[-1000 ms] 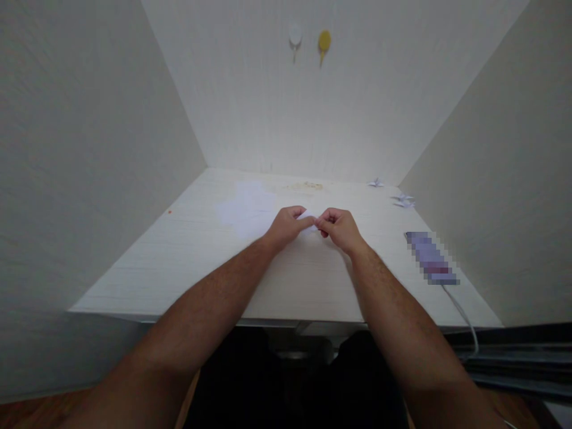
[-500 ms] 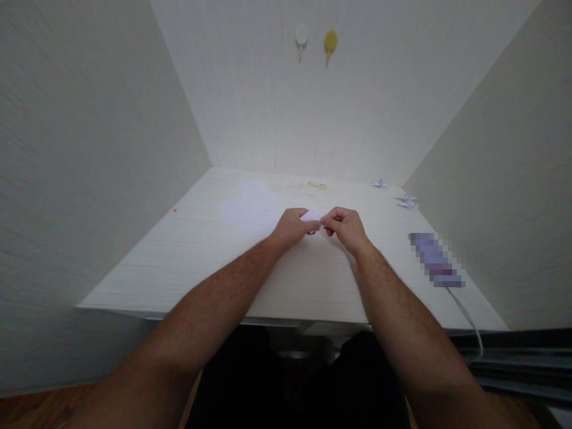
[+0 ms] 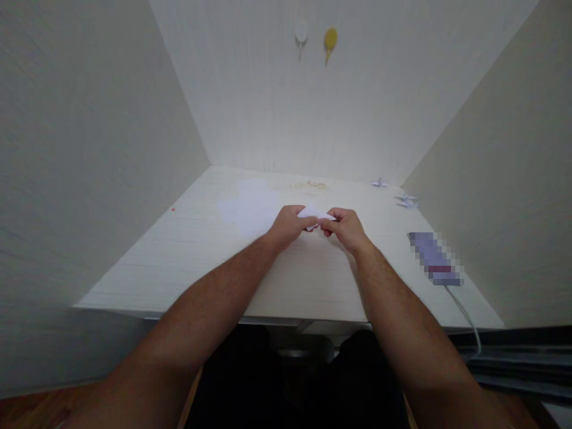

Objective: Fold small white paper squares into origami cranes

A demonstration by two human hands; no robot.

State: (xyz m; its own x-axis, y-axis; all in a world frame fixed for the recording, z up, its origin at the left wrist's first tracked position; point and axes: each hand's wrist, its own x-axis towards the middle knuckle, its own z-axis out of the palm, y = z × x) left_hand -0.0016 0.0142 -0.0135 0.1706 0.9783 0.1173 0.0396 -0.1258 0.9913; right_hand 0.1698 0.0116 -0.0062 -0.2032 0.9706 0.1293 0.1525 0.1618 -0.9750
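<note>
A small folded white paper [image 3: 314,212] is held between my two hands, above the middle of the white table. My left hand [image 3: 289,225] pinches its left side, thumb on top. The right side is gripped by my right hand [image 3: 345,226], its thumb and index finger close to the left thumb. The paper's pointed right end shows above the right thumb; its lower part is hidden by my fingers. Left of my hands, flat white paper sheets [image 3: 252,205] lie overlapping on the table [image 3: 308,280].
Several folded paper cranes [image 3: 379,183] lie at the back right. A blurred-out flat device [image 3: 433,256] with a white cable [image 3: 465,313] is near the right wall. A white hook [image 3: 301,33] and a yellow hook [image 3: 330,39] are on the back wall. Brownish marks [image 3: 316,185] are at the table's back.
The folded paper now shows wider between my hands, its point reaching over the right thumb. My right fingers have shifted slightly left along it.
</note>
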